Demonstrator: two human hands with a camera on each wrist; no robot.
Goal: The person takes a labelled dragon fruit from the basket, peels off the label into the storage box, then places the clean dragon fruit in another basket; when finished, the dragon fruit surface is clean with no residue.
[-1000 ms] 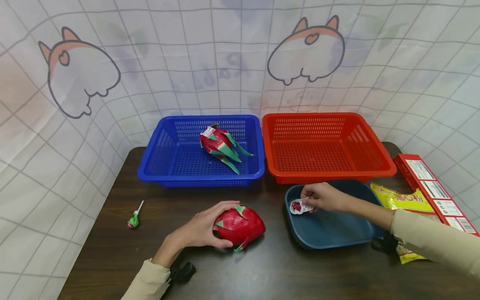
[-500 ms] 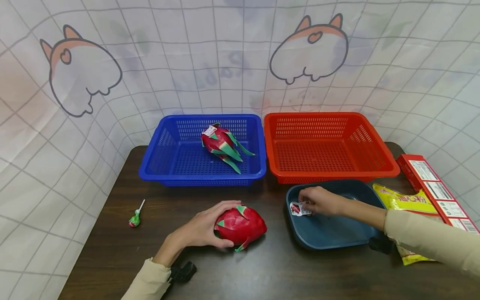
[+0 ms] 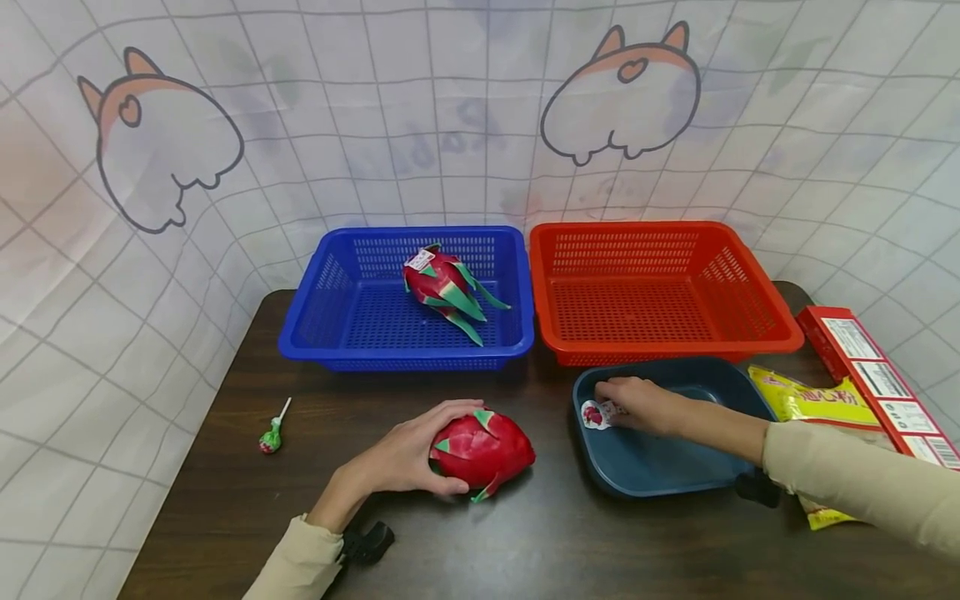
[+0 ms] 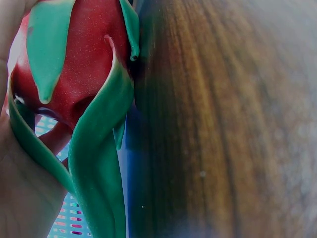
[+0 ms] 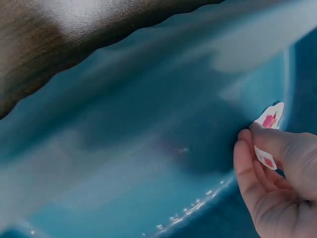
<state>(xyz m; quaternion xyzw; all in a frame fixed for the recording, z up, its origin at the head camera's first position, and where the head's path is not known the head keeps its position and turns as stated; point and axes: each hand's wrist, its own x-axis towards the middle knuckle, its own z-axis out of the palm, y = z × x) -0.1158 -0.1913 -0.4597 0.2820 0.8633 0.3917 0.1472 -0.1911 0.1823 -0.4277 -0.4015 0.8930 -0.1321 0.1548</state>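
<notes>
A red dragon fruit (image 4: 91,54) with smooth, faintly speckled skin fills the upper left of the frame, seen very close. Green, leaf-like scales overlap it, and the longest twists down to the bottom edge. The person's left hand (image 4: 25,188) borders it along the left edge. At lower left, a pale blue slotted surface (image 4: 64,218) shows through. Brown wood grain (image 4: 213,119), blurred toward the right, covers the right half.

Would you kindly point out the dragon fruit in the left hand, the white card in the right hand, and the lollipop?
Dragon fruit (image 3: 489,448): head view, middle of its red skin.
White card (image 5: 270,118): right wrist view, its upper printed part.
Lollipop (image 3: 271,438): head view, its wrapped candy end.
</notes>
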